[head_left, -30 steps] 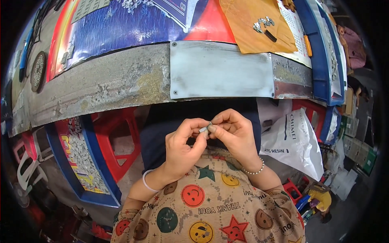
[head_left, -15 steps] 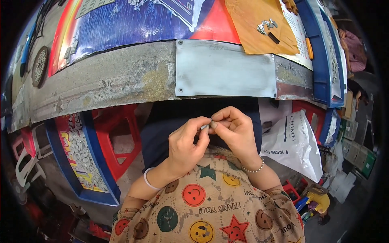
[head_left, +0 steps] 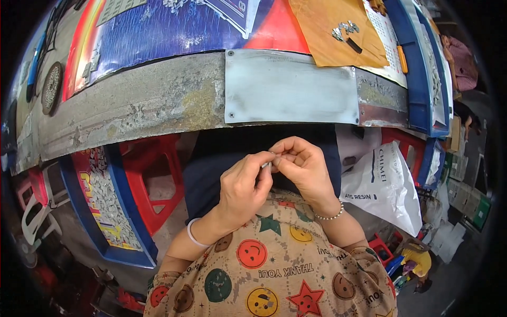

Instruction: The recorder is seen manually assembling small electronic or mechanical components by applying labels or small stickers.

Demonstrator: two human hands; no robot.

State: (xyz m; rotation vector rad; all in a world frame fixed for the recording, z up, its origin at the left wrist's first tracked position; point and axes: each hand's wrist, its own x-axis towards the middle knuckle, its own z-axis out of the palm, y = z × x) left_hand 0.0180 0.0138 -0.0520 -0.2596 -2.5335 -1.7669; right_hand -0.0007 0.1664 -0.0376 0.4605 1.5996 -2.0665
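Observation:
Over my lap, in front of the table edge, both hands meet at the fingertips. My left hand (head_left: pixel 245 182) pinches a small grey piece (head_left: pixel 265 165) between thumb and forefinger; most of it is hidden by the fingers. My right hand (head_left: pixel 301 169) is closed against the same spot, its thumb and forefinger pressed to the piece's upper end. Whether the right fingers hold a second small part cannot be made out. Beyond the hands, a pale metal plate (head_left: pixel 291 87) is screwed onto the worn grey table edge (head_left: pixel 142 100).
At left a blue tray (head_left: pixel 150 253) holds many small grey pieces, beside a red stool (head_left: pixel 171 174). A white plastic bag (head_left: pixel 383 190) lies at right. On the table are brown paper (head_left: pixel 338 53) with small metal bits, an oval brush (head_left: pixel 52 87) and a blue bin (head_left: pixel 420 116). Other people sit farther right.
My right fingers have curled in a little more around the piece and turned slightly. My left hand stays almost where it was. The view has shifted slightly.

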